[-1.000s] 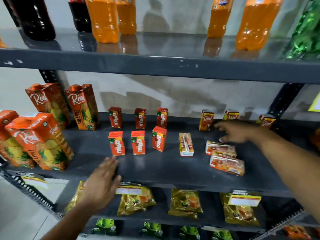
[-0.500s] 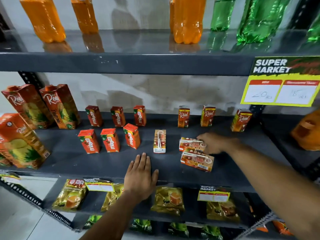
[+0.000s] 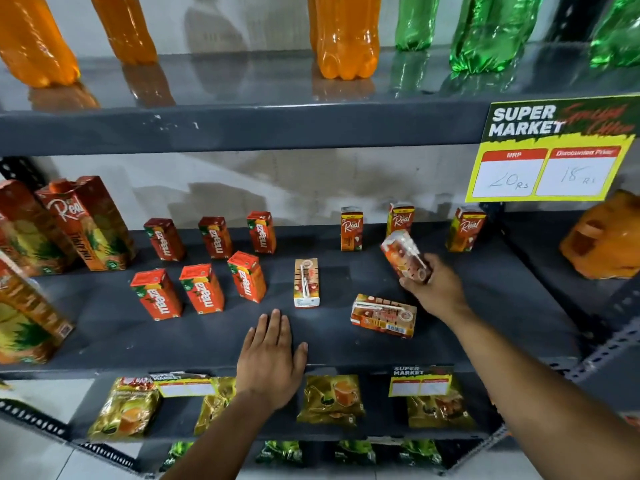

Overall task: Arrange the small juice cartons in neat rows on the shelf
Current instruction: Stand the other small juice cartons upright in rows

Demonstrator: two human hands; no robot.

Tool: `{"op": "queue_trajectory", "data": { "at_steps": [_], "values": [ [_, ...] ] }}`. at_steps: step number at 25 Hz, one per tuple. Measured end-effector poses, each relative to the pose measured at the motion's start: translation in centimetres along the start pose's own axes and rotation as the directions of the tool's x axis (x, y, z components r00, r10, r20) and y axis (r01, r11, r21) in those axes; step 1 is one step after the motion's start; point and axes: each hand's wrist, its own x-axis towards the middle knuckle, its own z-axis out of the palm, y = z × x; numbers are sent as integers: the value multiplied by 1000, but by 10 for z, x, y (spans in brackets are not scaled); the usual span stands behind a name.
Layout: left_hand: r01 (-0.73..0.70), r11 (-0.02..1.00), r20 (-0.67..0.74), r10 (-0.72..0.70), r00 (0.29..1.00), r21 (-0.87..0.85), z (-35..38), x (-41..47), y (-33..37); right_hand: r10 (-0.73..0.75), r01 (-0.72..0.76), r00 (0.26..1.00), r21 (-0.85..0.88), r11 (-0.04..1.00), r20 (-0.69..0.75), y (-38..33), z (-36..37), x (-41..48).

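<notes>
dim, glare above, warped blurry edges

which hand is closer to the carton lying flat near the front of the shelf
Right. The right hand holds another carton just above-right of the flat carton; the left hand rests farther off, front-left.

- The dark grey middle shelf [image 3: 346, 351] carries the cartons.
- Six red Maaza cartons [image 3: 204, 289] stand upright in two rows of three, left of centre.
- Three Real cartons [image 3: 351, 229] stand spaced along the back, on the right.
- One small carton [image 3: 306, 283] lies flat, straw side up, at the middle.
- Another small carton [image 3: 383, 315] lies on its side, to its right.
- Tall pineapple cartons [image 3: 91, 225] stand at the left end.
- The left hand [image 3: 272, 358] rests flat on the front edge.
</notes>
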Motion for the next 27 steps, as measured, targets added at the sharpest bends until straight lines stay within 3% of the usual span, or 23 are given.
{"op": "queue_trajectory", "data": {
  "at_steps": [2,4,8,10,12,14,16,18,23,27],
  "values": [
    [-5,1000,-19,5,1000,10,0,0,0,84,-73,994,136,988,-76,11,-4,-3],
    [-7,1000,-23,7,1000,13,-1,0,0,87,-73,991,131,989,-99,16,-11,-2],
    [-12,1000,-22,12,1000,-17,-3,0,2,-178,160,982,-229,960,-63,19,-35,8],
    [-9,999,-22,9,1000,-31,-5,0,3,-432,409,898,-510,756,81,11,-54,18],
    [-6,999,-12,6,1000,-31,-5,0,2,-617,611,728,-689,389,298,2,-73,30],
    [-4,999,-9,4,1000,-31,-5,-1,2,-594,676,632,-729,108,498,-11,-84,39],
    [-2,1000,-9,2,1000,-27,-5,-1,2,-499,717,589,-696,-40,635,-23,-87,44],
    [3,999,-5,-3,1000,-33,-6,-1,3,-462,754,555,-653,-73,692,-29,-86,49],
    [4,999,-16,-5,1000,-45,-8,-1,4,-393,781,557,-623,-52,732,-41,-90,63],
    [2,999,-13,-2,1000,-39,-8,-2,4,-351,809,553,-588,9,756,-54,-98,68]
  ]
}}
